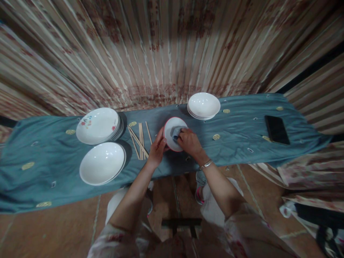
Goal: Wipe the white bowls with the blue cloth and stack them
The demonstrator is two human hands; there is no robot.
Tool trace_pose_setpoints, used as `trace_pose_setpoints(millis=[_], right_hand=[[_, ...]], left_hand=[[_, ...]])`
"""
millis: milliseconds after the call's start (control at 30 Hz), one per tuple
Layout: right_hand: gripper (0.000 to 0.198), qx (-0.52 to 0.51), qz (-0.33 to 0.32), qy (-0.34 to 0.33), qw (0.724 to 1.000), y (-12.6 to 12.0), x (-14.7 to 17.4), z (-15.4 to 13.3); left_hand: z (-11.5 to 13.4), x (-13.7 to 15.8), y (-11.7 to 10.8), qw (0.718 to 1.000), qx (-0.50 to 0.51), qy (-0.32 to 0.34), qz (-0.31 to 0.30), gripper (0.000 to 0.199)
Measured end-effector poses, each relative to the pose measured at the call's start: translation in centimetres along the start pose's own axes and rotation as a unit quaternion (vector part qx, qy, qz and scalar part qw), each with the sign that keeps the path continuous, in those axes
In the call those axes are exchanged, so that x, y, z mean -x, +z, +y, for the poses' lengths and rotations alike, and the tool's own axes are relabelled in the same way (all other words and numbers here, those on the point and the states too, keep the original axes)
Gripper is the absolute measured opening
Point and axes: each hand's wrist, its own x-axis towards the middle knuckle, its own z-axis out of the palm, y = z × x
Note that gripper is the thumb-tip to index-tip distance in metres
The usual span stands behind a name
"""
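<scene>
A small white bowl with a red rim (pixel 170 129) is tilted toward me above the middle of the table. My left hand (pixel 158 147) is closed on its left edge, the thumb over the rim. My right hand (pixel 190 141) pinches a greyish-blue cloth (pixel 176 132) and presses it against the inside of the bowl; part of the cloth is hidden under the fingers. Several wooden chopsticks (pixel 141 141) lie loosely, some crossed, just left of my left hand.
Stacked plates with a flower print (pixel 99 125) and large white bowls (pixel 102 163) stand at the left. More white bowls (pixel 203 105) are stacked at the back right of centre. A black phone (pixel 276 129) lies far right on the blue-green tablecloth (pixel 236 136). A curtain (pixel 166 64) hangs behind.
</scene>
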Motion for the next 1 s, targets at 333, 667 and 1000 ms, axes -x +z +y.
trace_pose_setpoints(millis=[333,667,1000], right_hand=[[0.024,-0.094,0.119,-0.009,0.988,1.6,-1.2,0.5],[0.047,-0.262,0.176,-0.054,0.947,2.7,-2.1,0.6],[0.053,-0.47,0.107,-0.043,0.875,2.5,-2.3,0.1]], left_hand=[[0.4,0.2,0.0,1.0,0.007,-0.008,0.007,0.074],[0.2,0.2,0.0,0.999,0.042,-0.002,0.0,0.074],[0.4,0.3,0.2,0.996,0.081,-0.03,0.015,0.065]])
